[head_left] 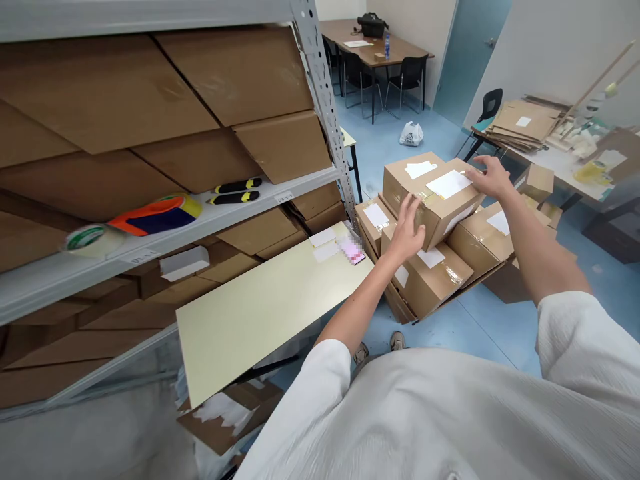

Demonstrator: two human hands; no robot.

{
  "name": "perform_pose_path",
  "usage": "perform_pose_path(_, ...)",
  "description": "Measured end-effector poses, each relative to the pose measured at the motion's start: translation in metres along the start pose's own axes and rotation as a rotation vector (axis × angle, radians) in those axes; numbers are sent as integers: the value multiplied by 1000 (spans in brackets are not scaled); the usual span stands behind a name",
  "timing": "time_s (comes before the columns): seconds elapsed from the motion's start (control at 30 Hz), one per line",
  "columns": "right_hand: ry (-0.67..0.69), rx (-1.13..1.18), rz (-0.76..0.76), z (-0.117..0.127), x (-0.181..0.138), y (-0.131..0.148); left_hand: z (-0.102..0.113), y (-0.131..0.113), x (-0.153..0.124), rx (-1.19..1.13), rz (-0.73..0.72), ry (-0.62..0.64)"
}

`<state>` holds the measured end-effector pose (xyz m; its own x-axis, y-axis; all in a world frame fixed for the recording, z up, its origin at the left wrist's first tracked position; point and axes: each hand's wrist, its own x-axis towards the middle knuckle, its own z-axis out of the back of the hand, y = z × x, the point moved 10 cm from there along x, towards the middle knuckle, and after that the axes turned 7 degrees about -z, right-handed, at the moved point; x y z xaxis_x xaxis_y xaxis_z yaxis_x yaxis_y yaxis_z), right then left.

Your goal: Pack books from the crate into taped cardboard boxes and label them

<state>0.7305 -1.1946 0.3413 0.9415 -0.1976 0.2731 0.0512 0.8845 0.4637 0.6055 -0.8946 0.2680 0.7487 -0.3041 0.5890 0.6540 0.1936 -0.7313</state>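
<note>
A taped cardboard box point(417, 190) with white labels on top rests on several other boxes in a large open carton point(397, 307). My left hand point(409, 230) is at its near left side, fingers stretched and apart, seemingly touching the cardboard. Over the top right corner of a second labelled box point(457, 200), pressed against the first, hovers my right hand point(490, 177) with its fingers spread and slightly bent. Whether its fingertips touch I cannot tell. Below them sit a labelled box point(430, 280) and another taped box point(483, 233).
A pale narrow table point(265, 310) holds paper labels point(325, 245) and a phone point(353, 251). To the left, a metal shelf point(225, 212) carries cartons, box cutters point(234, 198) and a tape roll point(95, 240). A cluttered table point(555, 163) stands at right.
</note>
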Motion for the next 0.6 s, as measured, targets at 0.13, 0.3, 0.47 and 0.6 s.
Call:
perform_pose_path(0.13,-16,20,-24,-5,-3,-20,-23,6,18,-18,-22,111)
perform_pose_path(0.3,-62,-8,46,-3,-24,-5,-43,14,31,-74,-9,214)
perform_pose_path(0.47,-50,22,228,-7,-56,39,-51,25,37,-73,-61,258)
perform_pose_path(0.6,-89,-12,378,-14,-97,75,-40,43,25,-93,-27,257)
